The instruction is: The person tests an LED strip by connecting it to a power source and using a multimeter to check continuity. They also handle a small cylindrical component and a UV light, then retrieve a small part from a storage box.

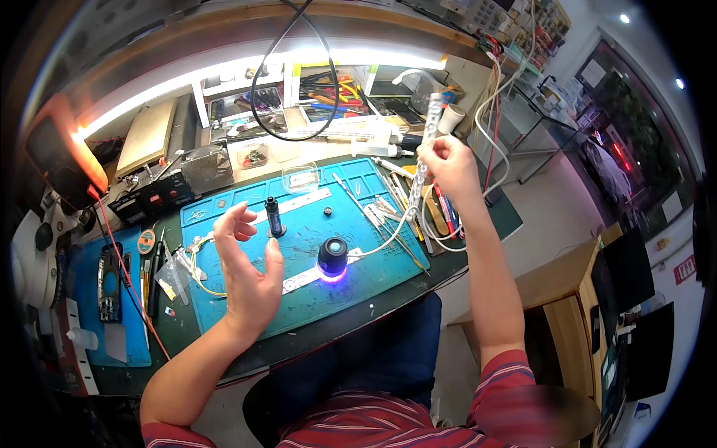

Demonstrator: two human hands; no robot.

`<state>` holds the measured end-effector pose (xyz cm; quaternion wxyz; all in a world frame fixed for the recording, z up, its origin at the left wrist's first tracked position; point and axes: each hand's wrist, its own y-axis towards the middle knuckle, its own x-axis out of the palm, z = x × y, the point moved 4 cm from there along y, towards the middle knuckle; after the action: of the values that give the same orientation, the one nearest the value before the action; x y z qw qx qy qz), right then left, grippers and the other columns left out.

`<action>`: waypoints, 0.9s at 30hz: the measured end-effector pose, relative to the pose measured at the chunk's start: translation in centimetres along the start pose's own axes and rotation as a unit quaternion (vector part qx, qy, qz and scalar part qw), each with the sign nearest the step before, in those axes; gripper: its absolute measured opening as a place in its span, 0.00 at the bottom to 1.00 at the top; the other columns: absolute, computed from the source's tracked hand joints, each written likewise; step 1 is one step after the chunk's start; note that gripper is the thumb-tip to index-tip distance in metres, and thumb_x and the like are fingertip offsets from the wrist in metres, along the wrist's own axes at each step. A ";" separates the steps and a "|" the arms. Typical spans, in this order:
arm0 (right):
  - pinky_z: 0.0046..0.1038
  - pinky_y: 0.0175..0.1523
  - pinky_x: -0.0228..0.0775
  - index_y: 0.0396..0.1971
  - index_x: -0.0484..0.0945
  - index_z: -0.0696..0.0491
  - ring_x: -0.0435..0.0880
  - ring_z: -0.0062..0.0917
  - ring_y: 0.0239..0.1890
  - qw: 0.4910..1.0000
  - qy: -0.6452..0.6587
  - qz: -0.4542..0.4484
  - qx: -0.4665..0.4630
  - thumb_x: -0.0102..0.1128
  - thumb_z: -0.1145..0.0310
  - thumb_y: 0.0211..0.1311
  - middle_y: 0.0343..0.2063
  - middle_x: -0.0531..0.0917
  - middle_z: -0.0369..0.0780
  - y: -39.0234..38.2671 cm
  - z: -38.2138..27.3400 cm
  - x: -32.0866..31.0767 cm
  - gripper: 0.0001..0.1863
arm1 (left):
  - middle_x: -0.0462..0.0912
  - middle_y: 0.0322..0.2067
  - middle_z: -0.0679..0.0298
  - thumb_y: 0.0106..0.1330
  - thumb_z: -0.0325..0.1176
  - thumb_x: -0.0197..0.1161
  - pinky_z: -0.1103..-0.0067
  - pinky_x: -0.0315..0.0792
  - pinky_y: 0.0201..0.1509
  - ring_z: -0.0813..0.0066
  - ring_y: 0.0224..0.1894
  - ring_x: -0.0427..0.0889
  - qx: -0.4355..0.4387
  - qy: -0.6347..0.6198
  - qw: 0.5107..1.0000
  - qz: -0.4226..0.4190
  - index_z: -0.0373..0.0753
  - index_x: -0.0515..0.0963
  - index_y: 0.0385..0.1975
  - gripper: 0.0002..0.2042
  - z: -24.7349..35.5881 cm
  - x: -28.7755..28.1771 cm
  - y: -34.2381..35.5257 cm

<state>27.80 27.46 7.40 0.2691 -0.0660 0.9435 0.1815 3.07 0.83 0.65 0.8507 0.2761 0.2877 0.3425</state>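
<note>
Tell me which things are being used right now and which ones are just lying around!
Probably in use:
pale strip, pinched in the right hand
dark round lamp, glowing purple
white strip by the lamp
maybe the dark upright bottle

Seemingly just lying about:
orange reel
dark oblong device

A dark red shirt (373, 425) is covering the torso, with thin pale and dark blue stripes running across it and around 2 short sleeves (504, 373) that are ending near the elbows. Dark blue trousers (388, 343) are covering the legs. 2 forearms (489, 276), the left hand (252, 280) and the right hand (452, 170) are showing bare.
</note>
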 end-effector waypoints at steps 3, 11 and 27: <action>0.21 0.32 0.76 0.39 0.83 0.59 0.87 0.17 0.28 0.995 0.070 0.073 -0.028 0.69 0.63 0.67 0.27 0.87 0.37 0.1 0.8 -2.6 0.13 | 0.69 0.54 0.57 0.63 0.19 0.60 0.70 0.64 0.62 0.69 0.51 0.68 -0.007 -0.017 1.000 0.006 0.35 0.59 0.70 0.33 0.1 0.0 0.1; 0.17 0.29 0.72 0.47 0.82 0.59 0.89 0.19 0.33 0.910 0.390 0.136 0.039 0.63 0.62 0.75 0.32 0.87 0.38 -9.9 -0.4 -6.0 0.14 | 0.72 0.53 0.61 0.73 0.20 0.55 0.77 0.66 0.62 0.75 0.52 0.70 0.025 -0.131 0.982 0.132 0.35 0.66 0.65 0.21 1.0 -3.0 2.9; 0.24 0.53 0.81 0.66 0.74 0.60 0.88 0.24 0.52 0.708 0.372 -0.542 0.259 0.56 0.66 0.80 0.53 0.86 0.45 -26.2 -4.9 6.4 0.21 | 0.86 0.40 0.62 0.61 0.33 0.75 0.73 0.79 0.34 0.65 0.35 0.86 0.141 0.184 0.917 -0.323 0.39 0.82 0.55 0.21 5.9 -8.5 -5.6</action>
<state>25.84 1.16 -0.19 -0.0450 -0.5560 0.7791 -0.2860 4.34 -10.51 3.55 0.7995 0.2172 0.5579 0.0492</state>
